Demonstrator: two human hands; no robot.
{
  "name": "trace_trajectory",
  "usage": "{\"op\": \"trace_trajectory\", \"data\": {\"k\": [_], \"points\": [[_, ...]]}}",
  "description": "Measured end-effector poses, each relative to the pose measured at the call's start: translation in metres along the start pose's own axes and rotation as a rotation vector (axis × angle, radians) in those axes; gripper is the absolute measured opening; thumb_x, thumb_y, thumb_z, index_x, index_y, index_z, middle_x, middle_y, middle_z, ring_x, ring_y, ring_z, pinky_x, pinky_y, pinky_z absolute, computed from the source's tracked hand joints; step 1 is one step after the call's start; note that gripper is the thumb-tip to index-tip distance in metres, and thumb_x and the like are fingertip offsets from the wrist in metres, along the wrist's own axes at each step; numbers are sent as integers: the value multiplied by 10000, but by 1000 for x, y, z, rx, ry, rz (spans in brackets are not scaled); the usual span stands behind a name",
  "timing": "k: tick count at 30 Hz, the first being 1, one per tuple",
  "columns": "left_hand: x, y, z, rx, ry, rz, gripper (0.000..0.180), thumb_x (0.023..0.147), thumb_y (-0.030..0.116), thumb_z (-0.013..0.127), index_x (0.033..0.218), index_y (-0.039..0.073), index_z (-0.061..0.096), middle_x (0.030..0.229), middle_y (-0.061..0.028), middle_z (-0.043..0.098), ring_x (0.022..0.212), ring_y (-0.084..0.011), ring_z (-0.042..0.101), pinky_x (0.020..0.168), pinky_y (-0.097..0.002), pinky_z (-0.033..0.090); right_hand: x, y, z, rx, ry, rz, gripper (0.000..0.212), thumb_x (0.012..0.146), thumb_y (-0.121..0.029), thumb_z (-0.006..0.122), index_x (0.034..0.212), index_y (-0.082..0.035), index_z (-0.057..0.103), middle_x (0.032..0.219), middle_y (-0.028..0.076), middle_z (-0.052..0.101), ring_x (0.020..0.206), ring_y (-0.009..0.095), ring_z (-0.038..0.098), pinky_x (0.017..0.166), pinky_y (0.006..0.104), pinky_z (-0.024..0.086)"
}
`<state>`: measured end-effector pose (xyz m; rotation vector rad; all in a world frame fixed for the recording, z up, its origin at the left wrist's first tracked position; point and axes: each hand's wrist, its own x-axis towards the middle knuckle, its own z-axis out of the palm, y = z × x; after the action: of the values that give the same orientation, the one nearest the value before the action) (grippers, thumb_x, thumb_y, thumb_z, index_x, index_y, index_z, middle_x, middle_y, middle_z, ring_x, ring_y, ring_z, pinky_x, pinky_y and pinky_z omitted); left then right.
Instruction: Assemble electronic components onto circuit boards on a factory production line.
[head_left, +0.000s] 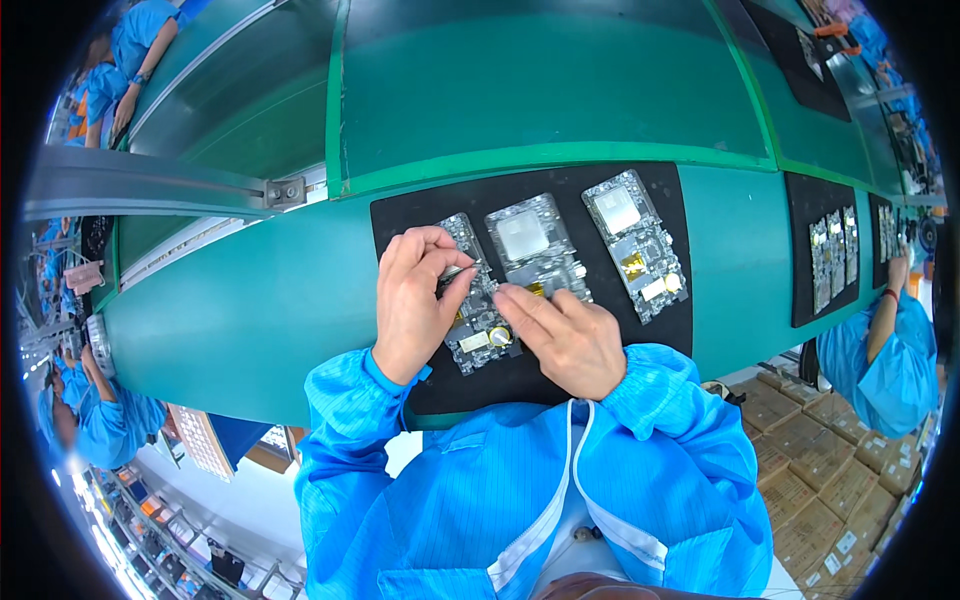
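Observation:
Three circuit boards lie side by side on a black mat (655,190). My left hand (410,300) is over the left board (480,350), thumb and forefinger curled together near its upper part. Whatever is pinched there, if anything, is too small to make out. From the right, my right hand (575,340) reaches in with fingers stretched out; its fingertips are at the left board's right edge. The lower part of the middle board (522,235) is partly covered by that hand. Untouched, the right board (635,245) shows a silvery square, a yellow patch and a round part.
A green-edged worktop (250,300) runs beneath the mat. Beyond it is a green conveyor surface (540,80), with a metal rail (150,185) at left. More boards sit on another mat (797,250) at right, beside a co-worker (880,350). Cartons (820,450) cover the floor.

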<state>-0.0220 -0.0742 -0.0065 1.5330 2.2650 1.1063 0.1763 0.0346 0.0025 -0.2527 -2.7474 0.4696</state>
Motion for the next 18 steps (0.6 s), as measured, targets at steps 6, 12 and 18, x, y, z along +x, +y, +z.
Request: {"op": "trace_trajectory", "data": {"k": [6, 12, 18], "points": [[1, 0, 2, 41, 20, 43, 158, 758, -2, 825, 875, 27, 723, 1045, -77, 641, 984, -282, 608, 830, -380, 493, 5, 2, -8, -65, -8, 181, 624, 685, 52, 662, 1294, -76, 704, 1194, 32, 675, 779, 230, 626, 567, 347, 544], [-3, -1, 1, -12, -19, 41, 157, 760, 34, 827, 874, 53, 720, 1059, -69, 651, 1025, -291, 604, 907, -410, 459, 14, 2, 1, -82, 50, 139, 466, 805, -52, 661, 1268, -64, 718, 1211, 47, 652, 812, 201, 627, 615, 330, 562], [-3, 0, 2, -22, -7, 24, 153, 758, 32, 822, 872, 58, 723, 1062, -64, 654, 1032, -290, 605, 914, -411, 457, 17, -2, 4, -40, 57, 161, 601, 686, 60, 662, 1268, -77, 725, 1155, 43, 680, 805, 231, 643, 611, 358, 557]]}}
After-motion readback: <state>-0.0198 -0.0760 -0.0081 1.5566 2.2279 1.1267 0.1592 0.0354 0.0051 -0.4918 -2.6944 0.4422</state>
